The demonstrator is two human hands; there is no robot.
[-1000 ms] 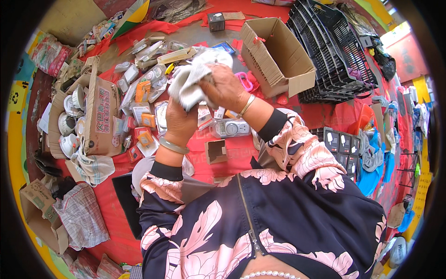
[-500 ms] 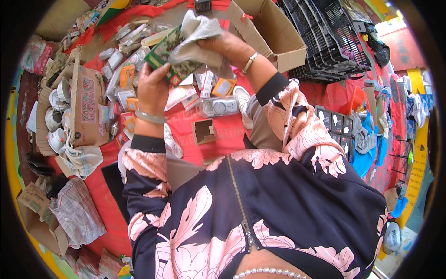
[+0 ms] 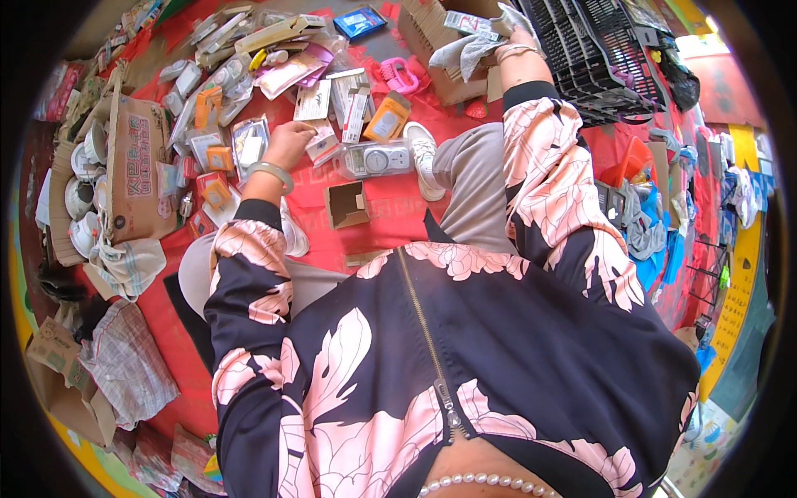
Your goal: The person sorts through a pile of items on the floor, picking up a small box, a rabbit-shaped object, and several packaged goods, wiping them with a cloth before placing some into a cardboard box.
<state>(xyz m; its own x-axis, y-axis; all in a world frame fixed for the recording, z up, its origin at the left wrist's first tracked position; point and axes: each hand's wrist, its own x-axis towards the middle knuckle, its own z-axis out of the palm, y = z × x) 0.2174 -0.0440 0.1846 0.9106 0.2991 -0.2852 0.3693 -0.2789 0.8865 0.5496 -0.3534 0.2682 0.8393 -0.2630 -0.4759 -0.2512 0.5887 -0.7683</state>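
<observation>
My left hand (image 3: 287, 148) is low over the pile of packaged goods, its fingers stretched toward a small white box (image 3: 322, 143) with reddish print. Whether the fingertips touch that box is hard to tell. Up at the far right, my right hand (image 3: 520, 43) grips a grey cloth (image 3: 466, 55) above an opened cardboard box (image 3: 427, 37). A small pale printed packet (image 3: 470, 23) shows beside the cloth, over the box's opening; I cannot tell whether it is held. Just right of the white box lie a red-and-white carton (image 3: 355, 114) and an orange packet (image 3: 388, 116).
Black plastic crates (image 3: 581, 58) are stacked right of the cardboard box. A clear pack with a round dial (image 3: 378, 159) and a small open box (image 3: 345, 205) lie before my feet. A carton of white bowls (image 3: 141, 178) stands left. A blue packet (image 3: 359, 22) lies at the back.
My hands have parted: the right went far right with the cloth, the left dropped to the packages. The green box that my left hand held is no longer in it.
</observation>
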